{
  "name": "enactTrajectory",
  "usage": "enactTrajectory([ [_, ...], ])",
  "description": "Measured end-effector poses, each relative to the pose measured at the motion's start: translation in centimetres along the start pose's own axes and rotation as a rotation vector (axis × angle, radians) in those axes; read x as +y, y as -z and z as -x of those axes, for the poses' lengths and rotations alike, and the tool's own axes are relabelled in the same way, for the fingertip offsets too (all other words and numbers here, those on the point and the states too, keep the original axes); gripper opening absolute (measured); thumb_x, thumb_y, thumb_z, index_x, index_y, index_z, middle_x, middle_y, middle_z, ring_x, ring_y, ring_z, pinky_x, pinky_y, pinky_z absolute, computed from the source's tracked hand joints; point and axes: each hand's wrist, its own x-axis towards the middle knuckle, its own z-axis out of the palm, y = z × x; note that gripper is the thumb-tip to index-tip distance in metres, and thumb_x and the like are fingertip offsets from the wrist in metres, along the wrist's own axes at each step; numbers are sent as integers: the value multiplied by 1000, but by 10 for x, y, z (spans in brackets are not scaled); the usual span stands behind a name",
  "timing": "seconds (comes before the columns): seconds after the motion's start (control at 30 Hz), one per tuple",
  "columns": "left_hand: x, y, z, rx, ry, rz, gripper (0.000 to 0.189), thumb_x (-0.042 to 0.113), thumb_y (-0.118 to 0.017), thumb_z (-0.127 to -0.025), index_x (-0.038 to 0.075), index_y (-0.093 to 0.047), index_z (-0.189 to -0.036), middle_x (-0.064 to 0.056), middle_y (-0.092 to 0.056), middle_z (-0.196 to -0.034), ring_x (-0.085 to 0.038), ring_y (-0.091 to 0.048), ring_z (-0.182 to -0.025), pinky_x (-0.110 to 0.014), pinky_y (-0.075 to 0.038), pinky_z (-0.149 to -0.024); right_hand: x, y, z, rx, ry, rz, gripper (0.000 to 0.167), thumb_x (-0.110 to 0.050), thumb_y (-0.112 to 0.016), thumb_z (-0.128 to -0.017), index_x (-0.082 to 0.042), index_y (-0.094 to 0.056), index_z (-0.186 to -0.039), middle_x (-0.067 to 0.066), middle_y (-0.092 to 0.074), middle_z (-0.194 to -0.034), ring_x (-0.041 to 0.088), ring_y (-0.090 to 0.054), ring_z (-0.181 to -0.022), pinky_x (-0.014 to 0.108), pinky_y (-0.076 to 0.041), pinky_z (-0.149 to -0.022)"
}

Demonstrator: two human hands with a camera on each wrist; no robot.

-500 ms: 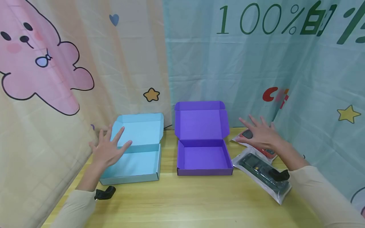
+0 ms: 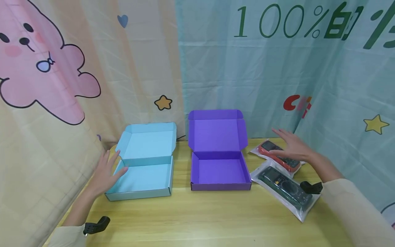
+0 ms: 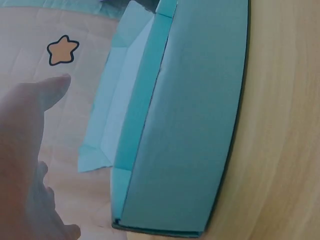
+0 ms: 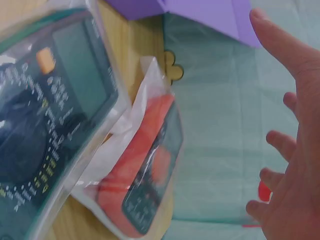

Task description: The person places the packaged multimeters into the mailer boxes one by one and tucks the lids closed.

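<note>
Although the light-blue cardboard box and the purple cardboard box both stood open with their lids up, we judged that the work was only at its start, for neither the left hand nor the right hand held anything. We could see the bare bottom of each box in the head view. To the right of the purple box lay a red digital multimeter and, nearer, a dark digital multimeter, each sealed in a clear plastic bag. Both meters were outside the boxes, so we took their handling as not yet begun. Their bags met, though we could not tell which lay on top.

We saw the left hand with its fingers spread and thumb held away, beside the left edge of the light-blue box. The right hand hung near the red multimeter, fingers loosely apart and thumb stretched out; both wrist views showed us a gap below the hands. Black wrist cameras sat at the cream cuffs.

Beneath it all we had a pale wooden tabletop. Behind hung a cream curtain with a pink bear and an orange star, then a blue-green curtain with a yellow star and large green lettering cut off at the edge.
</note>
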Motion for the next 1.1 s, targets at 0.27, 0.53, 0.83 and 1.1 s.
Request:
enactTrajectory([
  [0.27,-25,-3,32,-150,178,283,94,33,-61,-106,1,7,-163,-36,3,-165,-64,-6,-145,-83,-18,-103,33,-10,3,-47,-62,-134,103,-47,-75,-91,-1,-18,-163,37,-26,-158,60,-27,-140,81,-28,-102],
  [0.53,-35,-2,49,-272,266,501,90,19,-58,-107,-1,11,-162,-34,3,-166,-59,-4,-148,-36,-32,-115,52,-27,3,-120,-153,-168,108,-50,-76,-90,2,-15,-162,43,-25,-154,63,-28,-136,80,-33,-100],
  [0.83,-38,-11,46,-266,319,654,81,0,-53,-101,-7,1,-161,-34,2,-166,-54,0,-150,-5,-34,-89,84,-49,18,-245,-276,-229,116,-50,-80,-88,13,-11,-157,43,-35,-140,56,-40,-119,74,-39,-100],
  [1.1,-37,-10,45,-269,364,707,82,-11,-46,-95,-7,2,-161,-33,5,-166,-55,-4,-149,-10,-42,-85,92,-56,11,-245,-350,-298,129,-53,-86,-80,14,-6,-156,40,-39,-132,54,-42,-115,69,-40,-102],
])
